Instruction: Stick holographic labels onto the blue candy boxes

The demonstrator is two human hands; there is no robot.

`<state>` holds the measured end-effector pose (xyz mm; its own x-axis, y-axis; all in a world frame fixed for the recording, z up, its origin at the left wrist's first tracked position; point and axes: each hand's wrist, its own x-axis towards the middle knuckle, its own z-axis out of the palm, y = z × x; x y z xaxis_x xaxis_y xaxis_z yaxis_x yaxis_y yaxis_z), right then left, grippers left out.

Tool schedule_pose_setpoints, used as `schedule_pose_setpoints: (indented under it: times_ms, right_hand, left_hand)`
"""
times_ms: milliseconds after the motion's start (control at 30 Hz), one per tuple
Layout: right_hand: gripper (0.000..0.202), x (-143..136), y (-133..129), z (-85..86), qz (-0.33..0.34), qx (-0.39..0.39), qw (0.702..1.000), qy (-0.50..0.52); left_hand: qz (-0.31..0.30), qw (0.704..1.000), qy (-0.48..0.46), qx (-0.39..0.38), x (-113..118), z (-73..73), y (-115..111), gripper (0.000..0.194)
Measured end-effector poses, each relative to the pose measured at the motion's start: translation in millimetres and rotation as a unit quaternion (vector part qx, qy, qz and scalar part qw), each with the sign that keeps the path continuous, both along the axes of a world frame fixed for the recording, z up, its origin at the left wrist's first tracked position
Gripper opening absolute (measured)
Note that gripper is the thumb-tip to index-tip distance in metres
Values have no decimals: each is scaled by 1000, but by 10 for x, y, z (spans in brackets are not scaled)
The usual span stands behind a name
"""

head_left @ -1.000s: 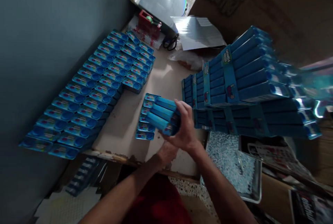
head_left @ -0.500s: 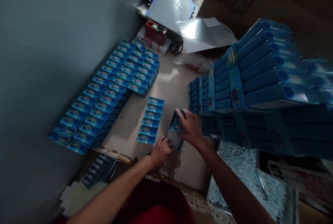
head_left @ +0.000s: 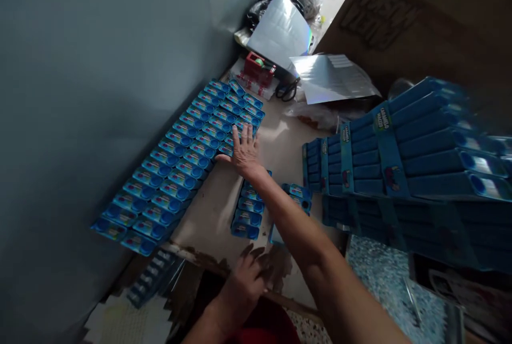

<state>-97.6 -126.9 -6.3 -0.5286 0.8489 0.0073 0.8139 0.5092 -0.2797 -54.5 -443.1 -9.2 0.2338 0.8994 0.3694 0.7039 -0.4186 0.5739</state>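
Note:
My right hand [head_left: 245,153] reaches far forward with fingers spread, over the near end of the rightmost column in a large block of small blue boxes [head_left: 176,165]. Whether its fingertips touch the boxes I cannot tell. My left hand [head_left: 245,278] hangs empty at the table's near edge, its fingers loosely apart and slightly blurred. Between the hands lies a short row of blue boxes [head_left: 248,218], partly covered by my right forearm. Just right of that forearm, a tray-like blue pack [head_left: 300,194] holds a few boxes; its middle is hidden.
Long banded stacks of blue boxes [head_left: 360,154] rise on the right, before a brown carton [head_left: 432,29]. Farther back are a red tape dispenser [head_left: 258,68], black scissors [head_left: 287,89] and clear plastic sheets [head_left: 336,77]. A grey wall [head_left: 100,66] borders the left.
My right hand has left the pack and moved forward and left to the block of boxes. My left hand has let go of the pack and drawn back. The view has shifted.

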Motion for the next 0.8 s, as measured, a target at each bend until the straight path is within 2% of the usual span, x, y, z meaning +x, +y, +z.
schedule_pose_setpoints:
  times_ms: [100,167,233,300,367,433,500,567,633,700,800]
  right_hand:
    - [96,-178,-128,-215,3,19,999,-30]
    - [90,-172,-260,-238,13,24,999,-36]
    - [83,-174,-347,-204,5,26,999,-41]
    - [89,-197,-340,-162,-24,23,999,-43]
    - [104,-221,-236,-136,-52,11,998,-39]
    - [114,-231,-81,-114,-60,-11,998,-25]
    - [112,-223,48,-57,-61,-39,997,-10]
    - [109,-177,70,85,-71,-56,996,9]
    - [106,-51,-77,334,-84,-35,995,40]
    - [101,199,-410,658,-80,13,993,81]
    - [98,798,-1170,1098,-46,49,990,123]
  left_hand:
    - [83,996,-17,-27,-276,109,-71,33]
    - [97,994,-15,-52,-381,67,-171,38]
    - [86,993,-12,-81,-401,-46,-300,43]
    - [71,993,-10,-92,-345,-189,-435,49]
    - [55,996,-17,-74,-242,-326,-549,51]
    - [29,997,-20,-62,-115,-429,-618,47]
    - [2,997,-13,-76,17,-484,-633,40]
    - [-6,994,-16,-107,138,-489,-601,33]
    - [-3,989,-44,-143,226,-452,-543,31]
    - [6,976,-91,-200,261,-383,-484,33]
    - [40,945,-162,-282,230,-275,-423,29]
